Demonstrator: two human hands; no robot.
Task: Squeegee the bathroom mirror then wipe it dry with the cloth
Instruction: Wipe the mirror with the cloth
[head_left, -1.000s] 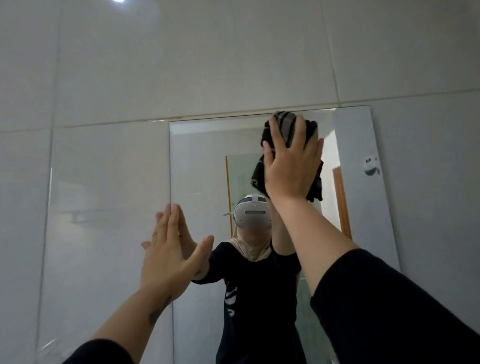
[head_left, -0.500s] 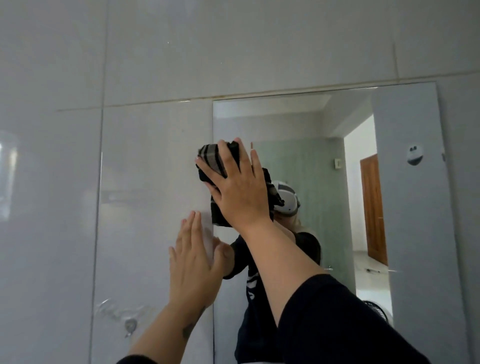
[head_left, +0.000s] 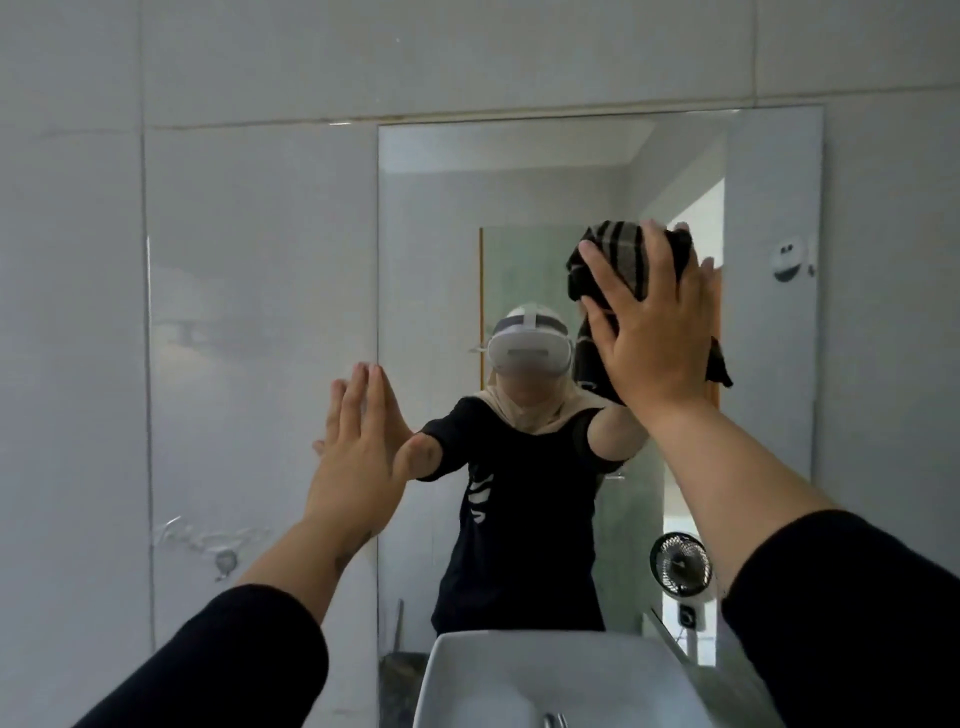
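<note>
The frameless bathroom mirror (head_left: 431, 249) hangs on the grey tiled wall and reflects a person in a black shirt. My right hand (head_left: 649, 322) presses a dark striped cloth (head_left: 621, 254) flat against the glass in the mirror's upper right part, fingers spread and straight over it. My left hand (head_left: 363, 441) rests flat, fingers straight and together, at the mirror's left edge where glass meets tile. No squeegee is in view.
A white basin (head_left: 519, 675) sits below the mirror at the bottom centre, with a tap tip at its lower edge. A small hook (head_left: 226, 561) is stuck on the left wall tile. A sticker (head_left: 789, 257) sits near the mirror's right edge.
My right hand has swept the cloth from the mirror's left side across to its upper right. The view has dropped, bringing the basin in. My left hand stays at the mirror's left edge.
</note>
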